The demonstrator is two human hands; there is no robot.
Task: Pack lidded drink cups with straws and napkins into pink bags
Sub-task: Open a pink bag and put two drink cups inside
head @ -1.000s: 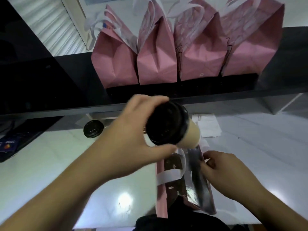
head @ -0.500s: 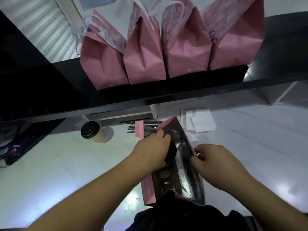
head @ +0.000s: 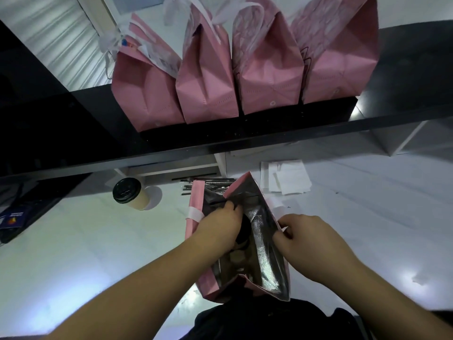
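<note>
Your left hand (head: 215,228) curls its fingers round the black-lidded paper cup (head: 242,233) inside the open foil-lined pink bag (head: 267,261) on the white counter (head: 73,253). Your right hand (head: 311,244) pinches the bag's right rim. Another lidded cup (head: 131,195) stands well left.

Left hand (head: 218,229): reaches down and to the far side, fingers curled, grip hidden from view.
Right hand (head: 310,244): knuckles up, fingers curled in a pinching grip.
Forearms: both bare, converging from the near corners.
</note>
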